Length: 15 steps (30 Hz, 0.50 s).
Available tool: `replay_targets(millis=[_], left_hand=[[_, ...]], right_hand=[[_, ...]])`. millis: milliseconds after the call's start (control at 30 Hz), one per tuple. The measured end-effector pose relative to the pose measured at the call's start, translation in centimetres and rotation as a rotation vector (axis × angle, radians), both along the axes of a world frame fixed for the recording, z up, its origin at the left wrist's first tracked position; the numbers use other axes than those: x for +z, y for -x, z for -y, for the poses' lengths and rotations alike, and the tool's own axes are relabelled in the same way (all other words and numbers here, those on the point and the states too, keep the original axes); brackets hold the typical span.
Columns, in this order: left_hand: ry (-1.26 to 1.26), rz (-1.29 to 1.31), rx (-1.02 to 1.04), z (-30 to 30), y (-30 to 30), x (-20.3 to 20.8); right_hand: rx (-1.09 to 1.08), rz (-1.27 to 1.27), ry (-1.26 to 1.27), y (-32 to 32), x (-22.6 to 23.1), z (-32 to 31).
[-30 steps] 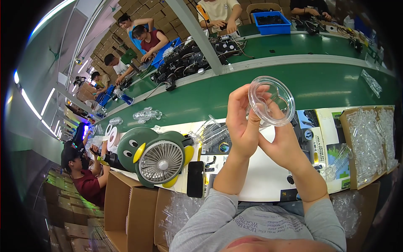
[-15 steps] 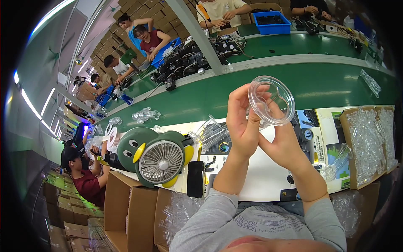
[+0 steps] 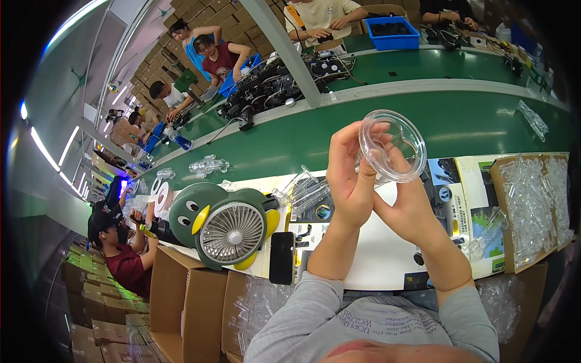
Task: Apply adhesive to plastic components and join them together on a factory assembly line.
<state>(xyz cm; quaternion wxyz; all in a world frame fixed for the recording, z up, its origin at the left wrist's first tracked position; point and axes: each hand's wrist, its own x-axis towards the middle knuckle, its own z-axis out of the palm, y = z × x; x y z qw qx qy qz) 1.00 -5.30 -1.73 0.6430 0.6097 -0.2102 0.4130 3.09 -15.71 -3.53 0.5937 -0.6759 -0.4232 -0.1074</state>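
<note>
Clear plastic makes up the wide-rimmed piece (image 3: 402,134) under handling, its round mouth tilted toward the wearer. It is held above the edge of the work surface (image 3: 375,254), in front of the green bench top (image 3: 460,124). The left hand (image 3: 351,178) grips it, fingers round its left side and thumb near the lower rim. The right hand (image 3: 411,206) comes from the other side; its fingers show behind the transparent wall and its thumb points toward the left hand. Whether the right hand is closed on the piece cannot be told.

Left of the hands lies a cluster of clear plastic parts (image 3: 305,192), with a dark phone (image 3: 281,258) nearer the wearer. Beside the phone is a green fan (image 3: 235,237) shaped like a penguin, with a yellow beak. Right of the hands, a clear tubular part (image 3: 486,235) rests just beside a cardboard box (image 3: 502,209) packed with similar clear pieces.

On the green bench top, one clear part (image 3: 532,121) lies far right and another (image 3: 209,166) lies behind the fan. Beyond a metal post (image 3: 281,51), black parts with cables (image 3: 266,91) are heaped, a blue bin (image 3: 396,42) holds dark pieces, and a co-worker in a cream top (image 3: 321,15) handles a dark item
</note>
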Motion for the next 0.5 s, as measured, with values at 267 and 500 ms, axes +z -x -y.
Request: replay_targets(millis=[267, 500], left_hand=[[0.000, 0.010, 0.001, -0.05, 0.03, -0.09], [0.003, -0.006, 0.002, 0.04, 0.22, 0.02]], right_hand=[[0.011, -0.045, 0.020, 0.25, 0.07, 0.13], [0.002, -0.021, 0.004, 0.12, -0.08, 0.05]])
